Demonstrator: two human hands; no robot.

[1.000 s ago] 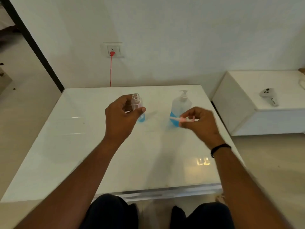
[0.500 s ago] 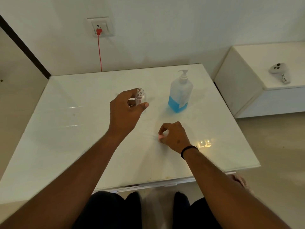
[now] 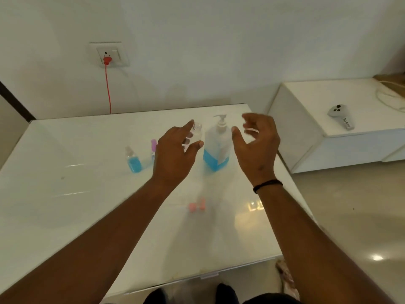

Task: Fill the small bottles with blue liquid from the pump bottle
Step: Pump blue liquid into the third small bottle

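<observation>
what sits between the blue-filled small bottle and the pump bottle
In the head view, a pink-capped small bottle and the left hand holding a clear empty bottle lie between the filled bottle and pump bottle.

blue liquid [image 3: 215, 161], pink cap [image 3: 192, 207], white table [image 3: 65, 194]

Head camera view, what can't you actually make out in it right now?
- Empty small bottle: mostly behind the left hand, so its grip and fill level are unclear.
- Purple-capped bottle: its body is hidden by the same hand.
- Pink cap on the table: motion blur hides its shape.
- Right hand: its fingertips are blurred near the pump bottle; contact unclear.
- Controller: its label is too small.
</observation>
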